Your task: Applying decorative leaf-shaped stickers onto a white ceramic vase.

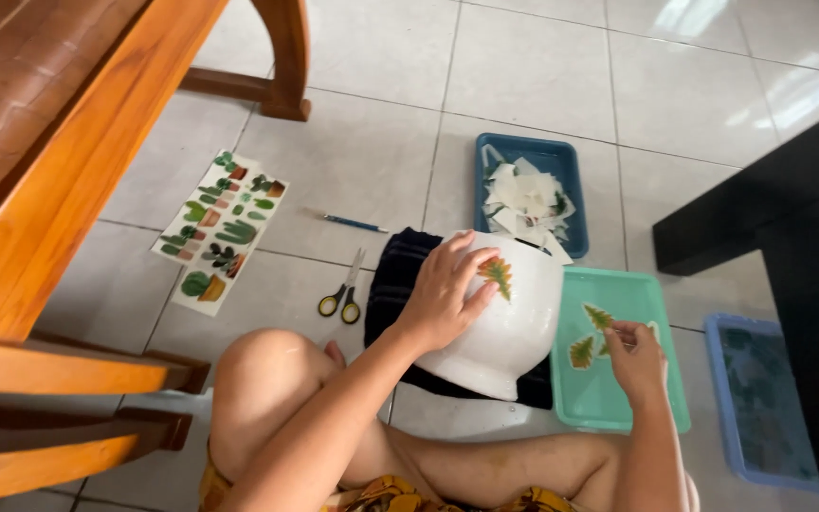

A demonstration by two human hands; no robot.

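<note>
A white ceramic pot [514, 318] lies on its side on a dark towel [392, 284] on the tiled floor. My left hand [443, 289] rests flat on the pot, fingers pressing beside a green-and-orange fern cut-out [497, 276] stuck to its surface. My right hand [635, 360] reaches over a green tray [661, 398] and pinches a small leaf cut-out [601, 318] at its edge. Another leaf cut-out [581, 353] lies in the green tray.
A blue tray [571, 171] holds white paper scraps. Yellow-handled scissors [341, 296] and a blue pen [354, 224] lie left of the towel. A sheet of plant pictures [222, 228] lies farther left. A wooden table [59, 123], a light blue tray [760, 398] and dark furniture [798, 237] surround me.
</note>
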